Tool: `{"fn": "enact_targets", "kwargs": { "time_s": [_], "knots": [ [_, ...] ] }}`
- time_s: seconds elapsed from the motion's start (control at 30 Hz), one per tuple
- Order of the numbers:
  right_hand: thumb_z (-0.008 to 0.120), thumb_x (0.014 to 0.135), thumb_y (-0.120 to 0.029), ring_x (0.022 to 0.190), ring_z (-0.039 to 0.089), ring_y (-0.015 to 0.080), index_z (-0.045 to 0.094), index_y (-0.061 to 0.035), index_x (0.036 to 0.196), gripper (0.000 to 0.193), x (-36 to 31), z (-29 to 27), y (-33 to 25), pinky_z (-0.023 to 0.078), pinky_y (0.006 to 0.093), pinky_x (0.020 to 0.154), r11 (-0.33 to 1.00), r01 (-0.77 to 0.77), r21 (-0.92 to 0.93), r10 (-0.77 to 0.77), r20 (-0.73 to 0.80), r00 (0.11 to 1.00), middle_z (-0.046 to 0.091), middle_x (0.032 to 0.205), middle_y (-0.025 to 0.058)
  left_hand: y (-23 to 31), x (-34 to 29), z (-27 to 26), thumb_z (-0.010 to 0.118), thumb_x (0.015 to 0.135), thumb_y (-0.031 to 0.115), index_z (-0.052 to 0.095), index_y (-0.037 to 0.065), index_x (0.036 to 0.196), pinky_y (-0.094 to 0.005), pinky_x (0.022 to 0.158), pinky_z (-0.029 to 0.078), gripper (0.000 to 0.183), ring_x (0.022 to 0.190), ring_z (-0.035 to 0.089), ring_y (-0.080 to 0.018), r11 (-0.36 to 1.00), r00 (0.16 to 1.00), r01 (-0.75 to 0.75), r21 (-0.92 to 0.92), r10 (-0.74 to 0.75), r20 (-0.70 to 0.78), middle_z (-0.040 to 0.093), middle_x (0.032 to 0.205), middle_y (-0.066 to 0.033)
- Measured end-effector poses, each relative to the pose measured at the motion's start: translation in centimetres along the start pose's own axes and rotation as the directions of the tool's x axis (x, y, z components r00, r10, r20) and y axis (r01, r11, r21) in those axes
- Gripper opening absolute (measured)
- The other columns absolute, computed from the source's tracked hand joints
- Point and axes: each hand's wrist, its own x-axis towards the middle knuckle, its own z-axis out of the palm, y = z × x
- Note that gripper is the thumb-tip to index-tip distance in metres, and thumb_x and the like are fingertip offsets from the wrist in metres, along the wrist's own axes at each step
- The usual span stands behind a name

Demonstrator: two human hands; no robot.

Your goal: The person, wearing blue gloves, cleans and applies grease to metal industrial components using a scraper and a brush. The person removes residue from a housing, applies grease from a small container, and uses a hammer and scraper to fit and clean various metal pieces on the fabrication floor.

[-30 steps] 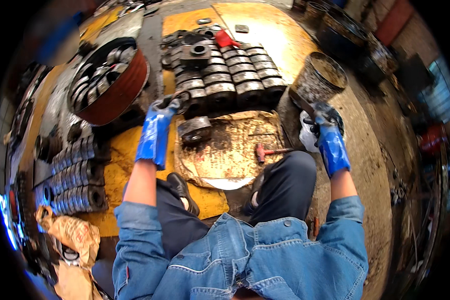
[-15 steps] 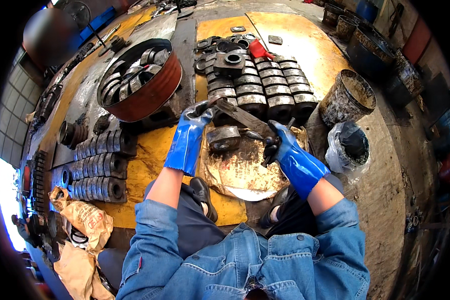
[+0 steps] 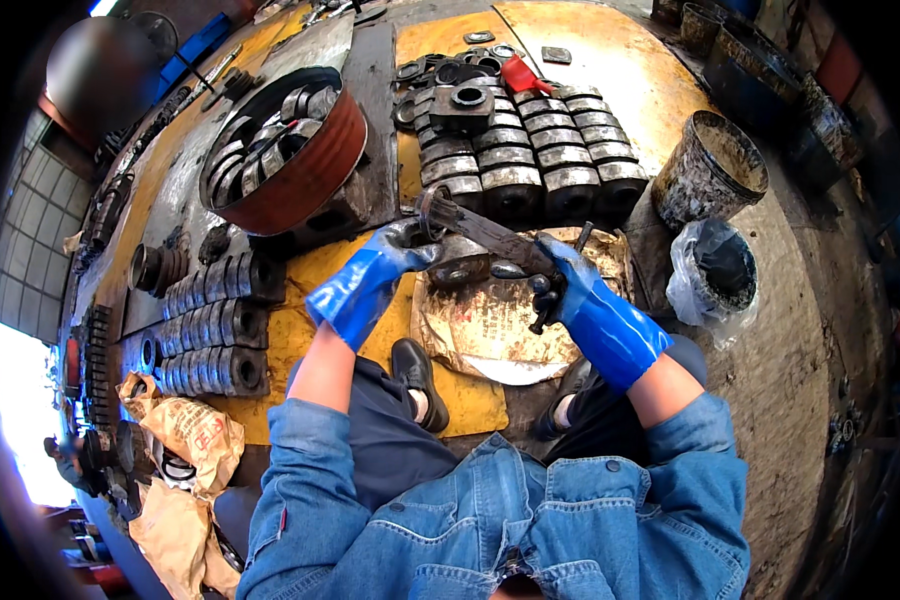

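Observation:
My left hand [image 3: 375,272], in a blue rubber glove, has its fingers closed at the edge of a dark metal ring [image 3: 433,212]. The far-left end of a flat, dark metal bar [image 3: 492,236] meets this ring. My right hand [image 3: 592,300], gloved alike, is wrapped round the bar's other end. Dark knobbly parts [image 3: 544,300] show below its fingers, and a short rod sticks up beyond them; I cannot make out their kind. Under the bar, a blocky metal part [image 3: 460,262] rests on a stained, paper-covered round surface [image 3: 485,335] between my feet.
Rows of metal bearing blocks [image 3: 540,150] stand ahead, with a red scoop-like item [image 3: 522,76] on top. A rusty drum section [image 3: 300,165] holds metal parts. More rows [image 3: 215,325] lie left, near torn paper bags [image 3: 195,440]. Grimy buckets [image 3: 715,170] stand right.
The view has shifted slightly. My left hand has dropped a little below the bar's end, and the ring there shows more fully. My right hand still grips the bar.

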Motion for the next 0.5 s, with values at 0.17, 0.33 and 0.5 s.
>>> {"fn": "enact_targets", "kwargs": {
  "time_s": [0.17,0.33,0.5],
  "knots": [
    [0.055,0.093,-0.04,0.048,0.045,0.0108,0.061,-0.0143,0.103,0.027,-0.1,-1.9,-0.4,0.028,0.022,0.037,0.997,-0.011,-0.071,0.014,0.046,0.999,0.061,0.075,0.0012,4.8,-2.4,0.9,0.069,0.086,0.023,0.059,0.005,0.123,-0.0296,0.082,0.05,0.042,0.099,0.063,-0.0177,0.952,0.969,0.241,-0.191,-0.248,-0.014,0.067,0.108,-0.0062],
    [0.052,0.095,-0.037,0.049,0.046,0.009,0.061,-0.0122,0.104,0.028,0.7,-2.7,0.1,0.03,0.0214,0.037,0.988,0.035,-0.153,-0.011,0.151,0.988,0.065,0.078,0.0013,3.3,-1.7,-1.7,0.063,0.089,0.022,0.056,0.007,0.126,-0.0304,0.072,0.054,0.04,0.096,0.068,-0.0243,0.919,0.934,0.32,-0.229,-0.346,-0.086,0.066,0.113,-0.0134],
    [0.044,0.099,-0.036,0.044,0.048,0.0043,0.058,-0.0076,0.123,0.04,-0.8,-1.4,0.8,0.036,0.0186,0.037,0.871,0.12,-0.476,-0.076,0.11,0.991,0.071,0.094,0.0125,1.9,-1.3,-2.2,0.061,0.09,0.02,0.064,0.006,0.113,-0.0275,0.066,0.052,0.027,0.081,0.066,-0.0153,0.969,0.967,0.247,-0.023,-0.248,-0.051,0.07,0.096,-0.0082]
  ]
}}
